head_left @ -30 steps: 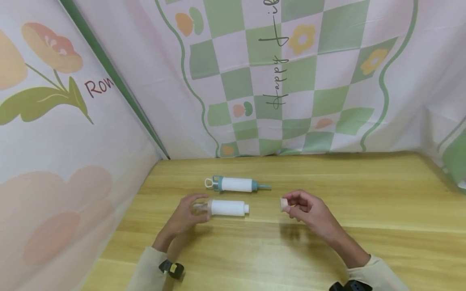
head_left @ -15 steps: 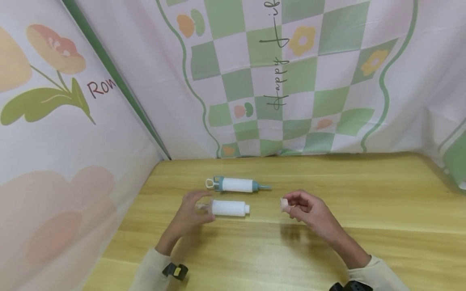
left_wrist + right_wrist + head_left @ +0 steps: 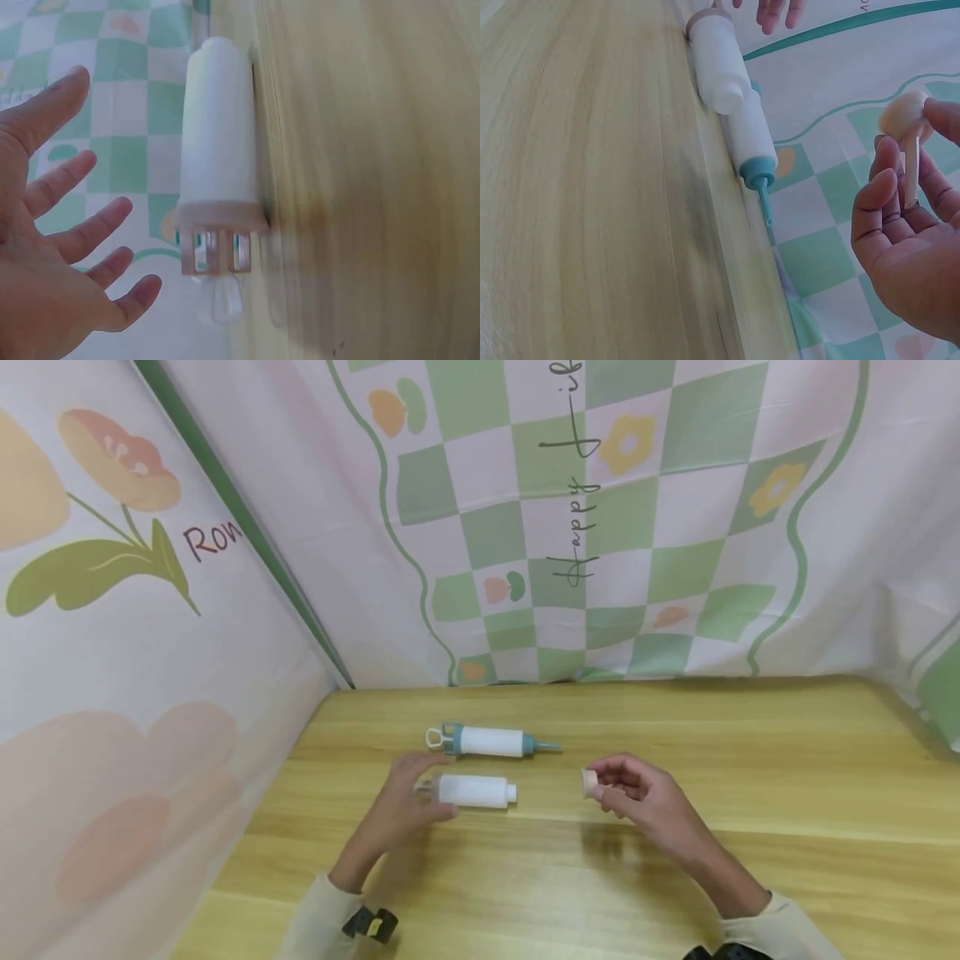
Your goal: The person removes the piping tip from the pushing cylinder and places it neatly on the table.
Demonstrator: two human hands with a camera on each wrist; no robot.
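A white syringe (image 3: pixel 476 791) with a pale pinkish collar (image 3: pixel 221 215) lies on the table, its pull ring (image 3: pixel 225 300) at the left and a short bare neck at the right. Around its collar end hovers my left hand (image 3: pixel 408 806), thumb and fingers spread on either side; the left wrist view shows them apart from the barrel. My right hand (image 3: pixel 648 802) pinches a cream nozzle (image 3: pixel 904 116) between thumb and fingers, raised to the right of the neck. Its thin spout (image 3: pixel 911 169) points back toward my palm.
A second syringe (image 3: pixel 491 742), with teal ends and a thin teal nozzle, lies just behind and parallel to the first. The wooden table (image 3: pixel 540 885) meets a checkered cloth (image 3: pixel 555 635) at the back. Another printed cloth (image 3: pixel 112 693) hangs at the left.
My left hand has slid a little to the right, so its fingertips reach further along the syringe barrel. The right hand holds the nozzle nearly still.
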